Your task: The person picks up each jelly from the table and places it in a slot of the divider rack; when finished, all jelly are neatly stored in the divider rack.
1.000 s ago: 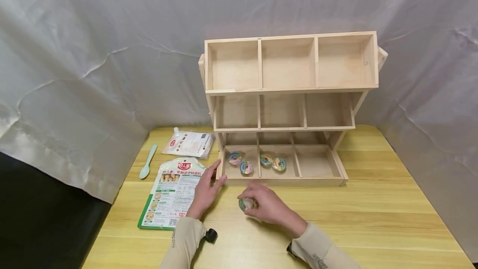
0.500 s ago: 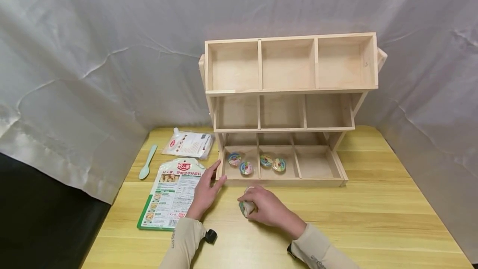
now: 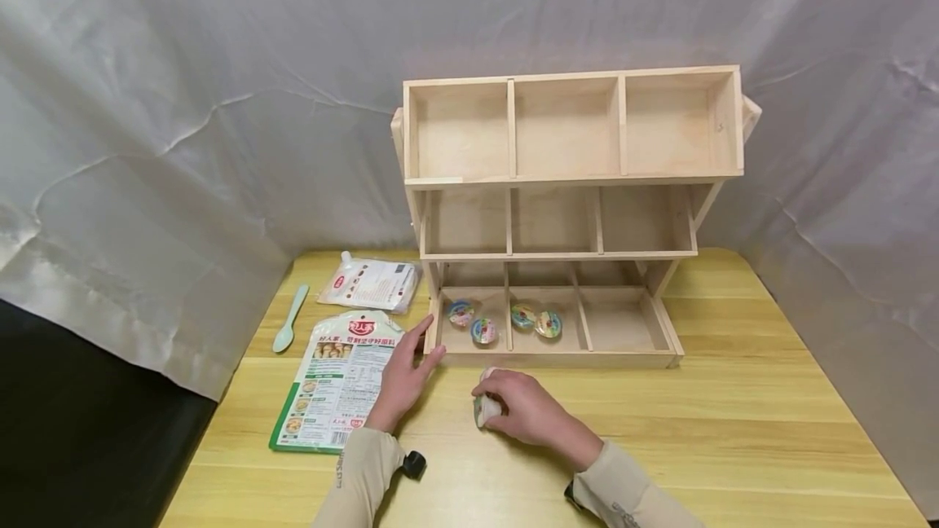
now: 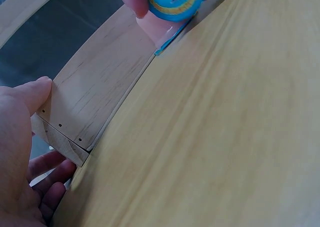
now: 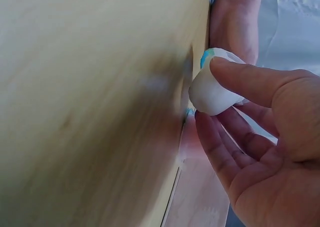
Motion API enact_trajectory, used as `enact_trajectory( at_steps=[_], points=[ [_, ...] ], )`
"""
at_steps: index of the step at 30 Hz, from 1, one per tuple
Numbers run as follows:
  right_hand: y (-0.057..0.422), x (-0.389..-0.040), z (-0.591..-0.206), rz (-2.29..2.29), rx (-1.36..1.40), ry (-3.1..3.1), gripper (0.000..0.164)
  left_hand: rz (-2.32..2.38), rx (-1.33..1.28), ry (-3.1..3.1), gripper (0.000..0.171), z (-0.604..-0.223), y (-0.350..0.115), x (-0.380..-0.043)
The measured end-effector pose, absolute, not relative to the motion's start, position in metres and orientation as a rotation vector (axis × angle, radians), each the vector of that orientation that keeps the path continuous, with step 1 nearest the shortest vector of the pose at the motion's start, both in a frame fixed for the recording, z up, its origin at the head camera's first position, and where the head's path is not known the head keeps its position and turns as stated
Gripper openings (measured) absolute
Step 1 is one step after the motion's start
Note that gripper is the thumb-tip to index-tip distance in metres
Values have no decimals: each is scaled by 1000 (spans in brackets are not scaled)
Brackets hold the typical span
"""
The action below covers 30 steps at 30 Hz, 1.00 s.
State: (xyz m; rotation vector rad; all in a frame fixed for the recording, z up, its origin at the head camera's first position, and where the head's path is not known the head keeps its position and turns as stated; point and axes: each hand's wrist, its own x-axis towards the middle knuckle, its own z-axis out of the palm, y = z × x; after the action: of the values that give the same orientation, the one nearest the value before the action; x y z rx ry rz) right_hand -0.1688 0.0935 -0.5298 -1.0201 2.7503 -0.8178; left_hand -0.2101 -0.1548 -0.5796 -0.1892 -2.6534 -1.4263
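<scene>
In the head view my right hand pinches a small jelly cup above the table, its lid turned to the left. The right wrist view shows the cup's white body between thumb and fingertips. Its blue and green lid faces the left wrist camera. Behind it, a second, pinkish jelly cup is against the front board of the wooden rack. My left hand holds the rack's lower left front corner, thumb at the front and fingers along the outer side.
Two jelly cups lie in the bottom tier's left compartment and two more jelly cups in the middle one. Left of the rack are a green-edged food pouch, a spouted pouch and a pale green spoon.
My right hand has turned the cup so its lid faces left, and has shifted slightly right. A second pale cup now shows just beyond the fingers. My left hand stays put.
</scene>
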Motion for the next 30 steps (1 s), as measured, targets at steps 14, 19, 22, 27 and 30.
enact_trajectory(
  at_steps=[14, 19, 22, 27, 30],
  points=[
    [100, -168, -522, -968, -1007, 2742, 44, -1403, -209, -2638, 64, -580, -154, -210],
    [102, -166, -517, -1024, -945, 2723, 45, -1391, -204, -2639, 64, -581, -155, -209],
    [102, -167, -517, -1041, -945, 2705, 45, -1399, -199, -2647, 65, -581, -154, -209],
    [106, -169, -513, -1049, -903, 2718, 48, -1405, -202, -2650, 65, -581, -154, -209],
    [111, -173, -505, -1068, -865, 2736, 51, -1400, -199, -2649, 65, -580, -153, -209]
  ],
)
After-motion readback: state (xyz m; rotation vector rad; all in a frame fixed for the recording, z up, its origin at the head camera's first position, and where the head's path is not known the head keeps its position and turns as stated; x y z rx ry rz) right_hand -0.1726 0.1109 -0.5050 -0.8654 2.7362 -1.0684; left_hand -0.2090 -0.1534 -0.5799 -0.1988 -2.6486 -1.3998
